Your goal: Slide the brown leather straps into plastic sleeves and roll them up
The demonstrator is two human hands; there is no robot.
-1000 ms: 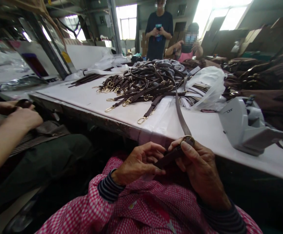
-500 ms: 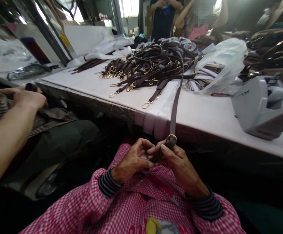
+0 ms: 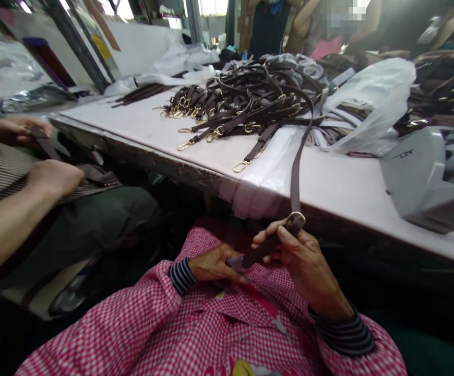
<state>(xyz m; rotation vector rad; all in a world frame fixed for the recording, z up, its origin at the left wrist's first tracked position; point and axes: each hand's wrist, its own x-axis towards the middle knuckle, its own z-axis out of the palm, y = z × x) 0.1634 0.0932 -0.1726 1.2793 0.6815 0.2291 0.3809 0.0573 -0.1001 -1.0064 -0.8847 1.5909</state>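
A dark brown strap [image 3: 296, 180] runs down from the pile on the table over its front edge to my hands. Beside its gold-coloured buckle [image 3: 295, 221], my right hand [image 3: 309, 263] pinches the strap between thumb and fingers. To the left, my left hand [image 3: 214, 264] is closed on the strap's short lower end, where a pale, thin wrapping [image 3: 236, 262] shows. Its fingertips are partly hidden. Both hands are above my lap, in front of the table edge.
A pile of brown straps [image 3: 250, 99] with gold clips covers the table's middle. Right of it lie a clear plastic bag [image 3: 379, 99] and a grey tape dispenser [image 3: 418, 177]. At left, a co-worker's hands [image 3: 55, 177] handle a dark strap. Other people stand behind the table.
My hands have moved apart, the right one going right with the buckle. More of the strap's end and its pale wrapping now shows between them. The co-worker's hands have separated.
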